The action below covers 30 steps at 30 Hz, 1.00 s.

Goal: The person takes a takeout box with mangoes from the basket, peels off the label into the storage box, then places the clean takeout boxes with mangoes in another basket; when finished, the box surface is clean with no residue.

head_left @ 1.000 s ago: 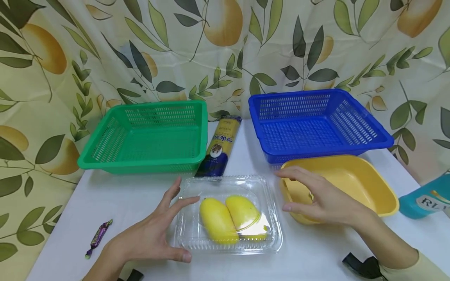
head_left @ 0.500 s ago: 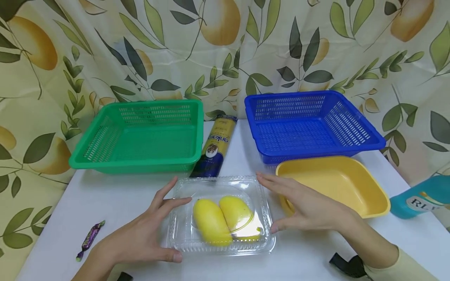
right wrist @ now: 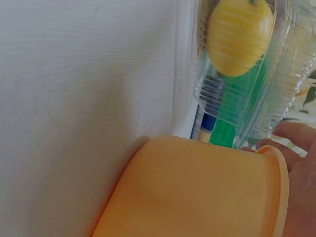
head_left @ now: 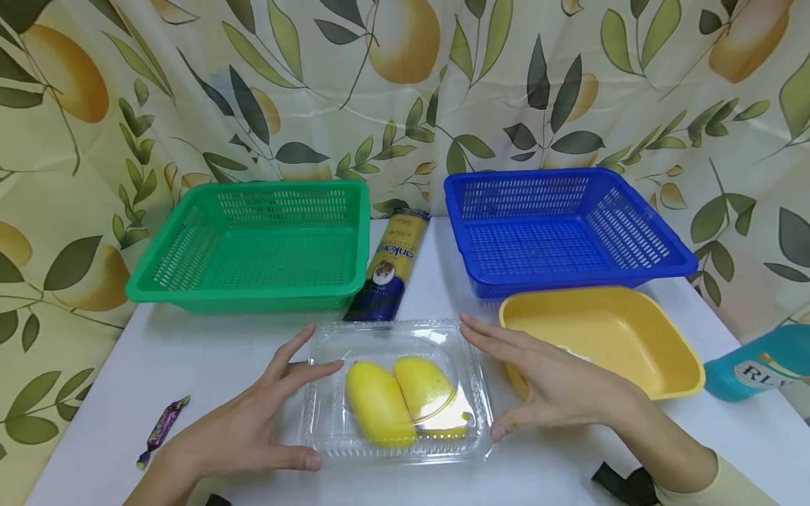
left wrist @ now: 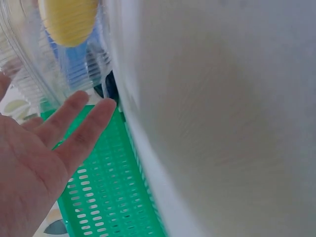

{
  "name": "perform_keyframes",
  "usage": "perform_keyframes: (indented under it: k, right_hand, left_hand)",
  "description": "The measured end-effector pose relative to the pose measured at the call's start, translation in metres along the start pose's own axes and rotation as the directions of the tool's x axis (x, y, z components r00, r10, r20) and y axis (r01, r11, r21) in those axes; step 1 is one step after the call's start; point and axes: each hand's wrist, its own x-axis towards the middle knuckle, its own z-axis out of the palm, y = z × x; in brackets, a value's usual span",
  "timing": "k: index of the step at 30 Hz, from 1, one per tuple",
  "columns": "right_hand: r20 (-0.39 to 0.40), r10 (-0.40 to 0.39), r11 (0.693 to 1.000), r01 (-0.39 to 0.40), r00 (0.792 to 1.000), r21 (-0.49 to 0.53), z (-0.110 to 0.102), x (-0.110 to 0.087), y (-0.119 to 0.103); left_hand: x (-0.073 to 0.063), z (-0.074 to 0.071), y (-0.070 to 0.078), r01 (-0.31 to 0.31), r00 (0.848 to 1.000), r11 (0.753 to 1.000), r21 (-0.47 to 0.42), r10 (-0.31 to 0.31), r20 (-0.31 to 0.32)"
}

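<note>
A clear plastic clamshell container [head_left: 329, 422] lies closed in the middle of the white table, with two yellow mangoes [head_left: 380, 404] inside. My left hand [head_left: 243, 422] is spread at its left side, fingers extended and thumb apart near the front corner. At the right side, my right hand [head_left: 550, 376] has its fingertips by the container's edge and its thumb near the front. Neither hand grips the container; whether the fingertips touch it, I cannot tell. In the right wrist view a yellow tub [right wrist: 197, 187] hides part of my right hand [right wrist: 301, 173].
Behind stand a green basket [head_left: 253, 299] and a blue basket [head_left: 582, 270], with an ankara packet [head_left: 389, 263] between them. The yellow tub [head_left: 671, 351] sits under my right forearm's far side. A teal bottle [head_left: 759, 362] is far right, a purple-wrapped candy [head_left: 162, 430] at left.
My right hand has come left from over the yellow tub's edge to the container's right side. My left hand keeps its place beside the container. The head view has shifted slightly.
</note>
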Motion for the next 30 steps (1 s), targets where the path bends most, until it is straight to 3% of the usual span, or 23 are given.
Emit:
perform_keyframes:
  k: [9,17,30]
  right_hand:
    - [0.009,0.002,1.000,-0.002,1.000,-0.007,0.000,0.001,-0.003]
    - [-0.004,-0.012,1.000,0.012,1.000,0.025,-0.004,-0.003,-0.003]
    - [-0.049,-0.025,0.971,0.036,0.998,0.236,0.003,-0.004,0.000]
  left_hand:
    - [0.005,0.002,0.001,0.011,1.000,0.999,0.041,-0.011,0.005]
    - [0.009,0.003,0.010,-0.024,1.000,0.999,0.047,0.025,-0.007]
    - [0.000,-0.009,0.018,-0.127,0.981,0.988,0.091,0.139,-0.136]
